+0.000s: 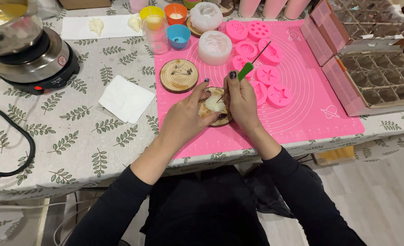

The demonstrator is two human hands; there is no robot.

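Head view is showing the left hand (184, 116) pinching the wood slice (215, 109) edge while the right hand (240, 98) is gripping a green-handled pick (246, 69), poking a probably brittle wax piece (214, 105).

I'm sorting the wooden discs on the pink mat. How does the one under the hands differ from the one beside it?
The near wooden disc carries a white wax piece; the far wooden disc is bare, its star marking showing. The left hand and right hand flank the near one; the far one lies untouched. Both are round, bark-edged slices.
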